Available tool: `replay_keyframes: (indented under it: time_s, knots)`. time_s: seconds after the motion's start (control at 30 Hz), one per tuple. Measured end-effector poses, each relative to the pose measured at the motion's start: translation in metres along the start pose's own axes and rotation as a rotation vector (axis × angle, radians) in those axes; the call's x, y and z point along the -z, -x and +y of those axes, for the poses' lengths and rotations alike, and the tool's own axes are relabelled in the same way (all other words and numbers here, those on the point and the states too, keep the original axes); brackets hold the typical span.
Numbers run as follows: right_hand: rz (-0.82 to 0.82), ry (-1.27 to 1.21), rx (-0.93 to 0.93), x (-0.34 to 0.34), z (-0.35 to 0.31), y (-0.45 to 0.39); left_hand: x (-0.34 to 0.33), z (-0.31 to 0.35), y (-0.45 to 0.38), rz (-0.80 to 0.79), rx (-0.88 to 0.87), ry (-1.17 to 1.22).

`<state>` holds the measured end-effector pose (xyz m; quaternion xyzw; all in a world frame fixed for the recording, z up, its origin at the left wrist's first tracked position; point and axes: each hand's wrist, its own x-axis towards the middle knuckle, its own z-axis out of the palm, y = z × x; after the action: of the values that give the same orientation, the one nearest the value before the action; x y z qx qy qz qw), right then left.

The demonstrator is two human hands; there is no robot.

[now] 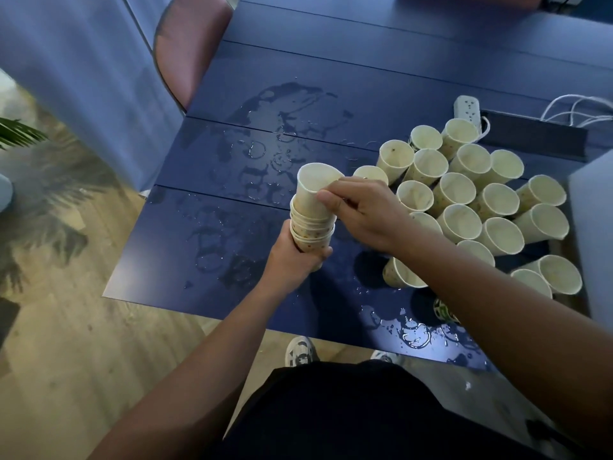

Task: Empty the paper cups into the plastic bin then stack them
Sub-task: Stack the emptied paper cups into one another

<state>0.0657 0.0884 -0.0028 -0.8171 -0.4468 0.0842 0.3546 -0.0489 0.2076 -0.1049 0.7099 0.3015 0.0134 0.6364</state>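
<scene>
Gripping the base of a nested stack (311, 227) of tapered paper cups, the left hand (292, 260) held it above the wet, glossy blue table (205, 207). The right hand (361, 210) pinched the top cup (313, 187) by its rolled rim. Loose cups (471, 197) clustered upright just right, round mouths open.

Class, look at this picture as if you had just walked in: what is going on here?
A person stands at a wet blue table, stacking paper cups. The left hand grips a stack of cups at its base, while the right hand pinches the rim of the top cup, which sits partly in the stack. Many loose cups stand crowded to the right. No bin is clearly visible.
</scene>
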Motion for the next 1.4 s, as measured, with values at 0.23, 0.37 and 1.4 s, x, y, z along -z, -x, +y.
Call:
replay_keyframes:
  time_s: [0.23,0.37,1.4]
  knots:
    - [-0.120,0.149,-0.041,-0.008,-0.001,0.005,-0.002,0.007,0.006,-0.004,0.006,0.014]
    - [-0.256,0.254,-0.070,-0.012,0.001,0.009,0.002,0.002,0.005,-0.012,0.020,-0.021]
    - [0.229,0.184,-0.187,0.027,-0.026,-0.023,0.010,-0.012,0.030,-0.035,0.051,-0.043]
